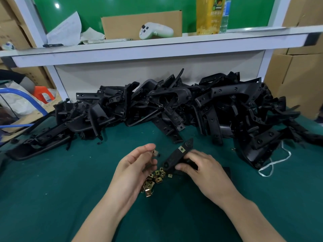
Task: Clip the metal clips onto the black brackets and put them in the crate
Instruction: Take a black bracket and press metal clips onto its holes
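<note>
Your left grip [138, 163] is partly closed and pinches one metal clip [154, 152] between thumb and fingertips; the remaining fingers are loosely curved. Your right grip [204, 170] is curled round the near end of a black bracket [174, 158], with the thumb against its near edge. The bracket slants from 7 o'clock to 1 o'clock, and its far end points toward the bracket pile [174, 103]. A fitted clip [181, 149] sits on the bracket near that far end. The pinched clip is just beside the bracket, at its 9 o'clock, and does not touch it. The loose clips [156, 179] lie in a small heap on the green worktop [52, 198], at 6 o'clock from the pinched clip, between your two wrists. The bracket pile runs across the worktop from 9 o'clock to 3 o'clock, at 12 o'clock from both grips. A white cord [272, 163] lies at 3 o'clock, against the pile's near edge. The shelf [139, 48] above the pile carries a white controller [155, 30], a cardboard sheet [125, 23] and a yellow bottle [209, 14].
</note>
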A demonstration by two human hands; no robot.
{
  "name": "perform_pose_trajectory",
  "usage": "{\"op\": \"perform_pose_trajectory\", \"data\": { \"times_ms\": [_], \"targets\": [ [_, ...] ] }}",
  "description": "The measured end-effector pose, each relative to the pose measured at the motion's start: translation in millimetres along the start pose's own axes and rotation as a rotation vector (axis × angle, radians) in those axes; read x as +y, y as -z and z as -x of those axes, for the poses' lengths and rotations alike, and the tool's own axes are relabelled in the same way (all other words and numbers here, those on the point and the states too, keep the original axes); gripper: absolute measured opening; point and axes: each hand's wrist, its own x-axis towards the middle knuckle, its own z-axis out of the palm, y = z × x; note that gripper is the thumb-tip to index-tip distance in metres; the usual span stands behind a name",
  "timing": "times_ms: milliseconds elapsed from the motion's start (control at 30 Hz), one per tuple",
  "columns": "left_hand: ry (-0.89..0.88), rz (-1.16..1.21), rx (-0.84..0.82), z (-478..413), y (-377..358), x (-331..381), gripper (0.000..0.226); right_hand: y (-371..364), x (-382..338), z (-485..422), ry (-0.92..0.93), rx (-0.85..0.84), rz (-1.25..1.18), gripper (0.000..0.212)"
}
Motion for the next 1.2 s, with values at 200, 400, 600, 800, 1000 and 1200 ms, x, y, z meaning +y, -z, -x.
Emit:
{"op": "perform_pose_trajectory", "data": {
  "times_ms": [200, 400, 600, 800, 1000, 1200],
  "targets": [
    [-0.035, -0.329, -0.048, 1, -1, -11, 0.020, 1, -1, 0, -0.031, -0.033, 0.006, 0.049],
    [-0.070, -0.372, -0.048, -2, 2, -15, 0.018, 1, -3, 0, -0.015, -0.051, -0.003, 0.040],
    [-0.053, -0.384, -0.072, -3, 3, -16, 0.018, 1, -5, 0, -0.002, -0.062, -0.001, 0.036],
    [-0.055, -0.362, -0.085, -2, 1, -15, 0.018, 0, -6, 0, 0.004, -0.061, -0.004, 0.033],
    [-0.052, -0.363, -0.056, -1, -2, -15, 0.018, 0, -8, 0, 0.017, -0.063, -0.002, 0.033],
    [-0.061, -0.380, -0.011, 2, -6, -14, 0.014, 0, -8, 0, 0.011, -0.057, -0.012, 0.034]
  ]
}}
